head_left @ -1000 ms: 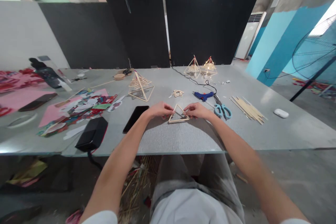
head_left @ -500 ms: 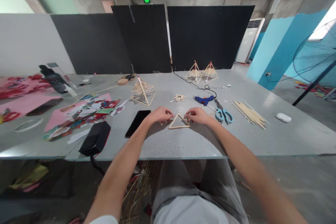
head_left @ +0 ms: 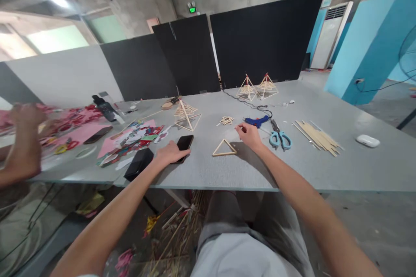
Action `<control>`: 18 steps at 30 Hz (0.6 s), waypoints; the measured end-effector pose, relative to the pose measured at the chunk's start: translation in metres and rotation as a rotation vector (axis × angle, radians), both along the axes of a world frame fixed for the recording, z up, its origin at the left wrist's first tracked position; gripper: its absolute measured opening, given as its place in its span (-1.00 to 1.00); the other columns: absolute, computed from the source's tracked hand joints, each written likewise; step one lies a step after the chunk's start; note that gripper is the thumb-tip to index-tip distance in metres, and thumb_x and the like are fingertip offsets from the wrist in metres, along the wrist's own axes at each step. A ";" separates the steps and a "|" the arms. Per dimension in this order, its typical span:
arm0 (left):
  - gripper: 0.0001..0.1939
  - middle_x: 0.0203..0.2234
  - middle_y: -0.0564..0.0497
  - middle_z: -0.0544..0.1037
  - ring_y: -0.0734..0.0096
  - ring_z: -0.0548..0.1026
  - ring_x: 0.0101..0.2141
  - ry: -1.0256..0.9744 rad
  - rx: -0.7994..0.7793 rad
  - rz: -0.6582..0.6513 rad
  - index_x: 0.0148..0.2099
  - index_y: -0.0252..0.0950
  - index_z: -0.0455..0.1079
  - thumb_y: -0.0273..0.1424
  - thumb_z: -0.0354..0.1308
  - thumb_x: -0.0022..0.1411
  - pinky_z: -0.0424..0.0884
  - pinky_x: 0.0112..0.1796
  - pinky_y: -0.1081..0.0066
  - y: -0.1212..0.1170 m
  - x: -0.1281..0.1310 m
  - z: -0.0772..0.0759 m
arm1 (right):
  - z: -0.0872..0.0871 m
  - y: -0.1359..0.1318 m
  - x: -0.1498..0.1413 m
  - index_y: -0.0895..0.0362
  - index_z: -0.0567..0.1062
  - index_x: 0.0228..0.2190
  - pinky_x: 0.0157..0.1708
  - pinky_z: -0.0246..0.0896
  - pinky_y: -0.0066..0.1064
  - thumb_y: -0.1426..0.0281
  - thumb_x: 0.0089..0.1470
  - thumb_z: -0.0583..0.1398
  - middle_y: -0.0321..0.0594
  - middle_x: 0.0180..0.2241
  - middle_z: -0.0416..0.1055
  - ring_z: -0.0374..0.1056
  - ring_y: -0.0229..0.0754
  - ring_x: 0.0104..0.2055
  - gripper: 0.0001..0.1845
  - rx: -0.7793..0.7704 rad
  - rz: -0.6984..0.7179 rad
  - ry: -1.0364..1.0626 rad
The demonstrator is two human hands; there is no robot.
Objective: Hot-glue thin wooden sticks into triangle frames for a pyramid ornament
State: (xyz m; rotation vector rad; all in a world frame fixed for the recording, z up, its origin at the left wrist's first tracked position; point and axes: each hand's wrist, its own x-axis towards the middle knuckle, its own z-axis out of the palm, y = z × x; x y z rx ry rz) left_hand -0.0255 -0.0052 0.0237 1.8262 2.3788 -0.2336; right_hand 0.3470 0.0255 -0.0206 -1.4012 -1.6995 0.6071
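Observation:
My left hand [head_left: 169,154] rests at the left side of a black phone [head_left: 186,142], its thumb stretched across the phone and apart from the fingers. A small triangle of thin wooden sticks [head_left: 225,153] lies flat between my two hands, touched by neither. To its upper right is my right hand [head_left: 250,135], fingers curled together; whatever they may hold is hidden. Just beyond that hand lies a blue glue gun [head_left: 256,121] with a black cord. Light-blue-handled scissors [head_left: 280,139] lie to its right. A small wooden star [head_left: 226,120] sits beyond the triangle.
A stick pyramid [head_left: 186,117] stands beyond the phone, and two more pyramids [head_left: 247,88] are farther back. Loose flat sticks [head_left: 316,138] and a white case [head_left: 368,140] lie right. A black box [head_left: 139,163] and paper scraps [head_left: 133,140] lie left, near another person's arm [head_left: 24,147].
My left hand has left the triangle and moved left to the phone. My right hand has lifted slightly away to the upper right. The view has turned left, bringing another person's arm in.

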 end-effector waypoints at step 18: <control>-0.55 0.21 -0.19 0.58 0.02 0.62 0.12 0.013 0.075 -0.108 0.31 -0.28 0.49 -0.15 0.34 0.54 0.64 0.11 -0.04 0.012 0.023 0.016 | 0.001 -0.017 -0.004 0.11 0.56 0.19 0.11 0.58 -0.02 0.16 0.45 0.33 -0.05 0.19 0.54 0.55 0.00 0.11 -0.58 -0.061 0.037 -0.240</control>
